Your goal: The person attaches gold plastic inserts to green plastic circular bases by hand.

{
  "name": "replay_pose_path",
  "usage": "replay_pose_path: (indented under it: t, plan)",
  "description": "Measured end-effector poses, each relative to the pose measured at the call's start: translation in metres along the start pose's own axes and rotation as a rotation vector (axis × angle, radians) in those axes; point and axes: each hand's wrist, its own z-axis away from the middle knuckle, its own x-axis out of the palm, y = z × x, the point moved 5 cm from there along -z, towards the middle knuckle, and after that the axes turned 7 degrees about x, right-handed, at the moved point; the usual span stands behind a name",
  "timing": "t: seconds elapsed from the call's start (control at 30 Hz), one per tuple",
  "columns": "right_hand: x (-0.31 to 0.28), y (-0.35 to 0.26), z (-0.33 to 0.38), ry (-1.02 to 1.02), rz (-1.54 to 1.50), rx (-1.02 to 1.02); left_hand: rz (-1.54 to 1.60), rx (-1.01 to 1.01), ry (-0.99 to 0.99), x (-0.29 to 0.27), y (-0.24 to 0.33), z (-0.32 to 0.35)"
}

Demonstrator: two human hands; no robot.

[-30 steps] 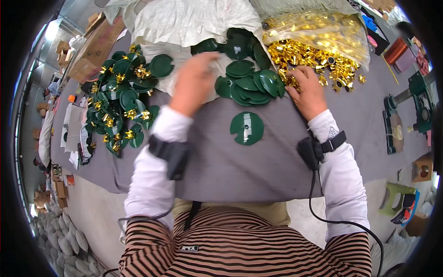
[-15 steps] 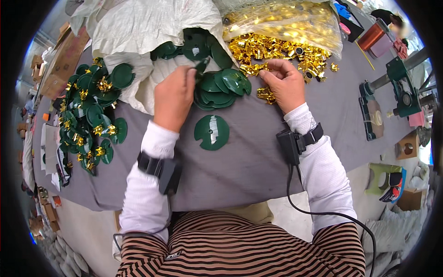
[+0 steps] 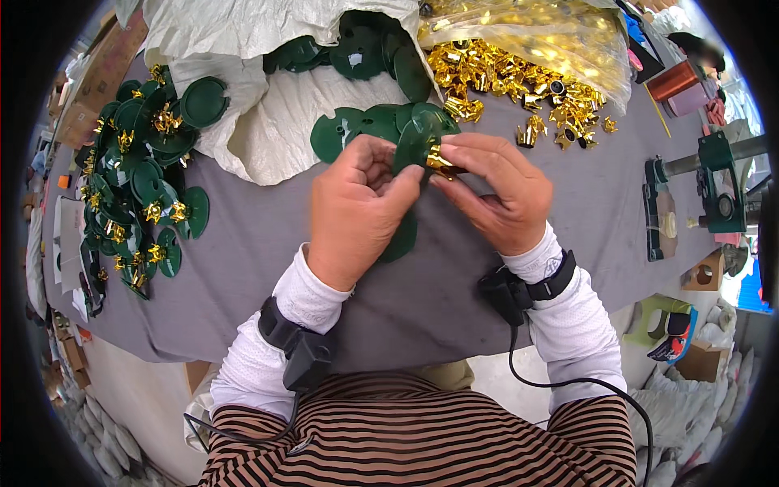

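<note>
I have left hand (image 3: pixel 357 215) pinching green disc (image 3: pixel 415 140), right hand (image 3: pixel 501 191) pinching gold fitting (image 3: pixel 437 161); I'd square them, light grip.

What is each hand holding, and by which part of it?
The left hand pinches a green disc by its near edge; the right hand holds a gold piece at the disc, but by which part is too small to tell.
</note>
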Motion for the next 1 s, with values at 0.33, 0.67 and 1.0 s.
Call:
replay_pose_path:
  t: [0.33, 0.67, 1.0]
  plan:
    - [0.004, 0.011, 0.012, 0.027, -0.278, 0.388, -0.466, 0.398, -0.153, 0.011, 0.026, 0.010]
    - [-0.007, 0.030, 0.006, 0.040, -0.529, 0.621, -0.553, 0.428, -0.047, -0.003, 0.027, 0.008]
    - [-0.018, 0.059, 0.012, -0.135, 0.446, 0.250, -1.086, 0.686, 0.416, -0.182, 0.145, -0.046]
